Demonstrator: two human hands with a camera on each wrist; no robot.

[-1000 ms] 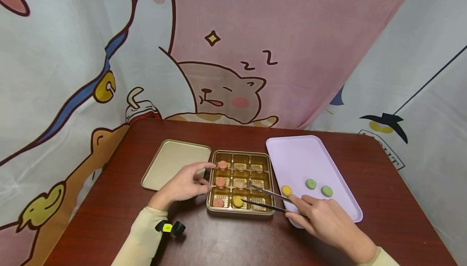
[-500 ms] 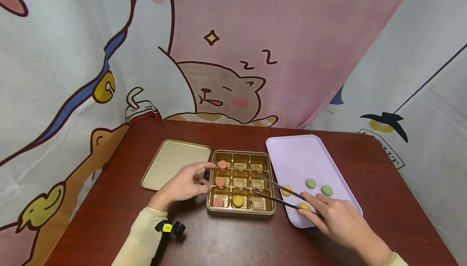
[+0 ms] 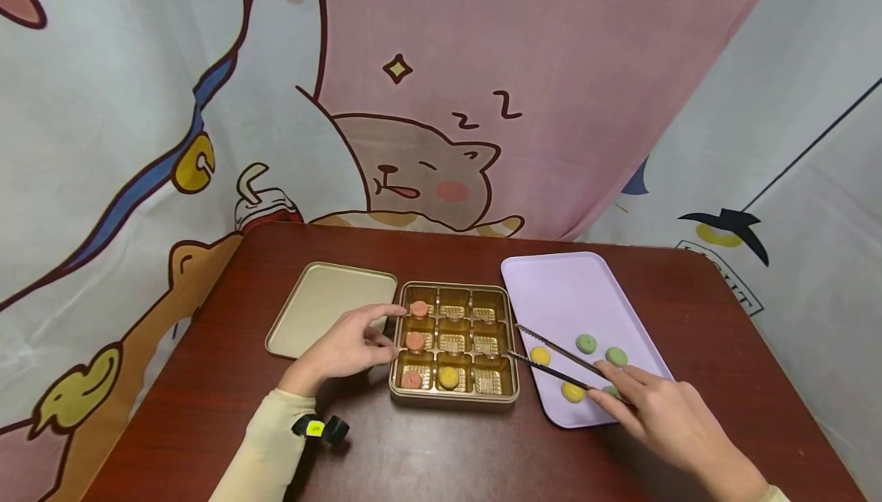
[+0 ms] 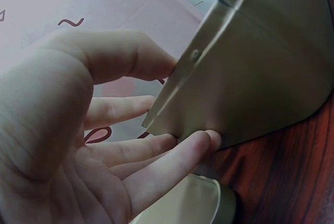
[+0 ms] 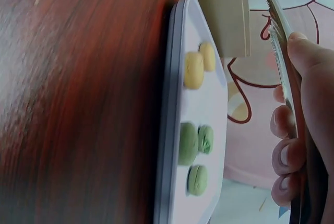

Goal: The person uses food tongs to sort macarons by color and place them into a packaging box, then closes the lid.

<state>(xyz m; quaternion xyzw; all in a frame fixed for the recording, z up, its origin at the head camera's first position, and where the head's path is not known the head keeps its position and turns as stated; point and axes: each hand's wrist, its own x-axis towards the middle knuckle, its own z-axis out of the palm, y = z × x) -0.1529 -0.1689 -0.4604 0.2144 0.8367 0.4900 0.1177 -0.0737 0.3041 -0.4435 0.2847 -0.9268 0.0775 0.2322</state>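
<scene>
My left hand (image 3: pixel 351 345) rests its fingertips against the left side of a gold box (image 3: pixel 455 399) with a divided insert. The left wrist view shows those fingers (image 4: pixel 195 145) fairly straight on the box wall. Pink macarons (image 3: pixel 415 341) fill the box's left column, and a yellow macaron (image 3: pixel 448 377) sits in the front middle compartment. Gripped in my right hand (image 3: pixel 664 410) are metal tongs (image 3: pixel 551 371), spread apart with nothing between their tips. They reach over the tray toward the box's right rim.
A lilac tray (image 3: pixel 565 288) on the right carries two yellow macarons (image 3: pixel 573 392) and several green ones (image 3: pixel 586 343), one partly hidden by the right hand. At the left lies a gold lid (image 3: pixel 338 303). A printed cloth (image 3: pixel 586 89) hangs behind the table.
The tongs have drawn back rightward from the box to over the tray and spread wider, leaving the yellow macaron in its compartment. My left hand has stayed put.
</scene>
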